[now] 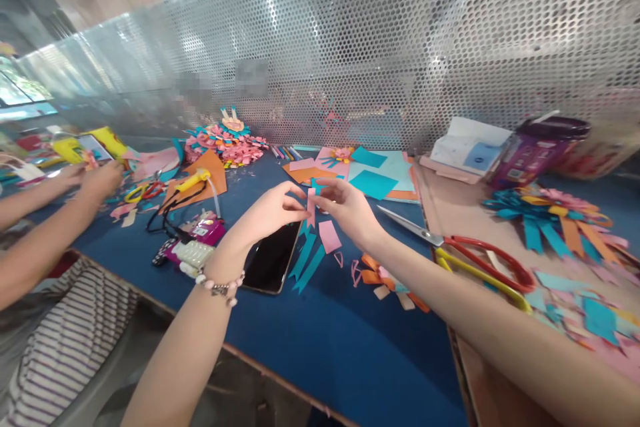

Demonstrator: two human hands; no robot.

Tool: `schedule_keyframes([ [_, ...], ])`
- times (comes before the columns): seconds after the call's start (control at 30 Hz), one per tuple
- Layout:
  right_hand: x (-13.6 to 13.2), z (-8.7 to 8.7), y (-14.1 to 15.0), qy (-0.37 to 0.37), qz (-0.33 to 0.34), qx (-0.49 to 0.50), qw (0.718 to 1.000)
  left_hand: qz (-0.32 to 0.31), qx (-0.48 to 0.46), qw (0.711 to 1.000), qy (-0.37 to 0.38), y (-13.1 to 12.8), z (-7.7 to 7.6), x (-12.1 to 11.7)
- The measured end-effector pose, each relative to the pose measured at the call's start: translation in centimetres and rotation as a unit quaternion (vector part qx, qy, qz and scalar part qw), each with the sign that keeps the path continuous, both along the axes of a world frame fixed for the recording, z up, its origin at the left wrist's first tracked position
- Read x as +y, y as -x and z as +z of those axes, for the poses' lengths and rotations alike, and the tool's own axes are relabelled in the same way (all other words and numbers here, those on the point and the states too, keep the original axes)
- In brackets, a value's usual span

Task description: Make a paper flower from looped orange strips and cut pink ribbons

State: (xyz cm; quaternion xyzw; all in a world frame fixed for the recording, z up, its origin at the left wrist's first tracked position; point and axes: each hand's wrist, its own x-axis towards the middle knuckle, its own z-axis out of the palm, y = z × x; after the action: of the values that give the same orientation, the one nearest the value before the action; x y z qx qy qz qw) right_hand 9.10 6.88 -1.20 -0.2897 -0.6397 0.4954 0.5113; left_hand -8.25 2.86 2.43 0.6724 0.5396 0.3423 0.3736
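Note:
Between my two hands, above the blue table, is a small pink paper strip (311, 207). My left hand (283, 203), with a beaded bracelet at the wrist, pinches its left side. Fingers of my right hand (350, 208) close on its right side. A bit of blue paper shows behind the right fingertips. Under my left hand lies a dark smartphone (273, 259). Beside it are blue paper strips (307, 263) with notched ends and a pink paper rectangle (329, 237). Orange paper loops (375, 272) lie under my right forearm.
Large scissors (465, 257) with red and yellow handles lie right of my right forearm. A glue gun (193, 181) rests on orange paper at left. A heap of paper pieces (227, 143) stands by the perforated metal panel (350, 47). A co-worker's hands (97, 180) work at far left.

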Motion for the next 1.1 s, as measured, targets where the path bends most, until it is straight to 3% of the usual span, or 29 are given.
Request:
schedule_keyframes([
  [0.1, -0.2, 0.3, -0.1, 0.005, -0.010, 0.018, 1.000, -0.020, 0.018, 1.000, -0.001, -0.1, 0.2, 0.0],
  [0.27, -0.7, 1.6, -0.3, 0.093, -0.015, 0.142, 0.985, -0.056, 0.003, 0.998, 0.020, -0.8, 1.4, -0.9],
  [0.4, -0.8, 2.9, -0.7, 0.151, -0.048, 0.240, 0.958, -0.149, -0.025, 0.985, 0.083, -1.9, 1.8, -1.8],
  [0.5, -1.0, 4.0, -0.9, 0.216, -0.022, 0.300, 0.929, -0.217, -0.043, 0.968, 0.122, -3.2, 1.1, -1.9],
  [0.6, -1.4, 4.8, -0.9, 0.286, -0.016, 0.343, 0.895, -0.245, -0.066, 0.957, 0.141, -4.5, 0.2, -1.9],
  [0.7, -1.8, 4.9, -0.7, 0.323, -0.026, 0.353, 0.878, -0.257, -0.077, 0.954, 0.132, -5.6, -0.3, -2.2],
  [0.87, -1.7, 4.9, -0.6, 0.339, -0.028, 0.344, 0.875, -0.244, -0.072, 0.961, 0.106, -6.3, -0.4, -3.0],
  [1.1, -1.7, 7.8, -3.3, 0.303, -0.071, 0.361, 0.879, -0.232, -0.043, 0.968, 0.086, -5.7, 0.6, -3.3],
])
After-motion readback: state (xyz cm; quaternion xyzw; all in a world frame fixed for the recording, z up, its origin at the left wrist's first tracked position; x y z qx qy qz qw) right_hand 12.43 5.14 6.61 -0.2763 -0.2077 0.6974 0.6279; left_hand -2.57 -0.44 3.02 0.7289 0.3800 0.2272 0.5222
